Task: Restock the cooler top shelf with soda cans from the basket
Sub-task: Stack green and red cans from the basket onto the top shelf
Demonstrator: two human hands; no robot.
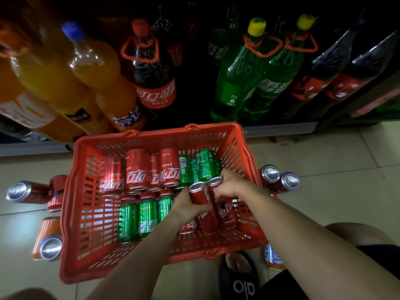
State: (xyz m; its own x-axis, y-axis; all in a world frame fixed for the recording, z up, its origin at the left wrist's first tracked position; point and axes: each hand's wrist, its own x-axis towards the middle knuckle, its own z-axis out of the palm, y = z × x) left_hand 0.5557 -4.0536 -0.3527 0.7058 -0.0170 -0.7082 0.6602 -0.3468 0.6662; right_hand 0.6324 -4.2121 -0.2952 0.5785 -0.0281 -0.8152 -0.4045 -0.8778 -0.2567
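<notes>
A red plastic basket [71, 213] stands on the tiled floor in front of the cooler, holding several red cola cans [137, 169] and green soda cans [148, 217] lying on their sides. Both my hands reach into its right part. My left hand [187, 205] grips a slim red cola can [199, 194] tilted up out of the pile. My right hand [230, 185] closes around a second red cola can [214, 183] right beside it. More red cans [227, 211] lie under my hands.
The cooler's bottom shelf [279, 128] holds large orange soda bottles [104, 81], a cola bottle [154, 83] and green bottles [240, 83]. Loose cans lie on the floor left [28, 191] and right [279, 177] of the basket. A foot in a black slipper [238, 276] stands below it.
</notes>
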